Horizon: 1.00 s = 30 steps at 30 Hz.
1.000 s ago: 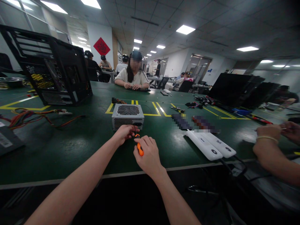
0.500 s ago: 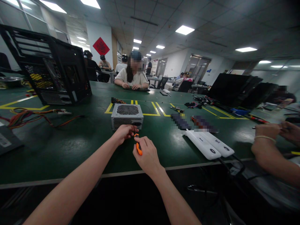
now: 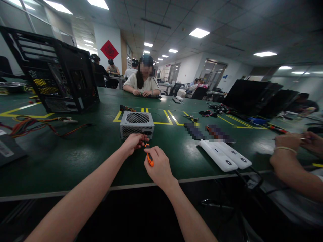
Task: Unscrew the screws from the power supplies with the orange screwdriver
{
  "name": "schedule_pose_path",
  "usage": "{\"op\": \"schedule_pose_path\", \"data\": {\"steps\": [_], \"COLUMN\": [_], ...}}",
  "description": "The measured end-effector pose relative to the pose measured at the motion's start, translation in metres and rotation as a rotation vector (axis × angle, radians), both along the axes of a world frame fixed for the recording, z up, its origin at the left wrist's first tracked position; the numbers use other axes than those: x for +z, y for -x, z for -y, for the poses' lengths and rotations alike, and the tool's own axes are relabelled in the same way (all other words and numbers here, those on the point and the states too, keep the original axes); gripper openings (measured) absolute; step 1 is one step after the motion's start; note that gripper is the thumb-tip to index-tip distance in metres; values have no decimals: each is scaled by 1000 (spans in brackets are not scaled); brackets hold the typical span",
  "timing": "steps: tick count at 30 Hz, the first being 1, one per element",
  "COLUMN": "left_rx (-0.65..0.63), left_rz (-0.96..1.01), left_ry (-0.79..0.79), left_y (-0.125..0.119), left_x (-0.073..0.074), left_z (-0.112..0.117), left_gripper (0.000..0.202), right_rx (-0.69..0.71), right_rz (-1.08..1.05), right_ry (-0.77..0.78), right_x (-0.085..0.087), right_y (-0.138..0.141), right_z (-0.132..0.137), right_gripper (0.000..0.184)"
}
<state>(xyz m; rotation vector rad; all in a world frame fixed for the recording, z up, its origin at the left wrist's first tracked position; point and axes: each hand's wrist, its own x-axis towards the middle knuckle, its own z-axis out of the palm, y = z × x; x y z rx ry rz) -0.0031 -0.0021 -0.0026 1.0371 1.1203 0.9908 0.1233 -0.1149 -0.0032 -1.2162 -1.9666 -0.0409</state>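
Observation:
A silver computer power supply (image 3: 133,126) with a perforated top stands on the green table. My right hand (image 3: 158,166) is closed around an orange and black screwdriver (image 3: 150,160), whose thin shaft points at the unit's near face, close to the black socket. By that lower front, the bent fingers of my left hand (image 3: 135,143) close in at the shaft. What lies between its fingertips is too small to make out, and the screwdriver's tip is hard to see.
A black computer case (image 3: 68,77) stands at left, near loose coloured cables (image 3: 32,126). Two white devices (image 3: 223,156) lie right of my hands, below blurred phone-like slabs (image 3: 194,130). A co-worker's hand (image 3: 287,143) is at far right; another person (image 3: 142,80) sits opposite.
My right hand and the screwdriver handle have shifted very slightly to the right. My left hand and the power supply stay where they were.

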Motion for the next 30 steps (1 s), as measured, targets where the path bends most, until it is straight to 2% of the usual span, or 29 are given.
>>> {"op": "schedule_pose_path", "data": {"steps": [3, 5, 9, 15, 25, 30], "left_rx": [0, 1, -13, -43, 27, 26], "left_rz": [-7, -14, -29, 25, 36, 31], "left_ry": [-6, -6, -4, 24, 6, 22], "left_y": [-1, -1, -1, 0, -1, 0], "left_x": [0, 1, 1, -1, 4, 3], "left_z": [1, 2, 2, 0, 4, 3], "left_gripper": [22, 22, 22, 23, 19, 20], "right_rx": [-7, -14, -9, 16, 20, 19], "right_rz": [84, 42, -67, 82, 106, 48], "right_ry": [5, 35, 76, 12, -7, 0], "right_x": [1, 2, 2, 2, 1, 2], "right_y": [1, 1, 1, -1, -5, -5], "right_z": [1, 1, 0, 1, 0, 3], "right_gripper": [18, 16, 26, 28, 35, 28]}}
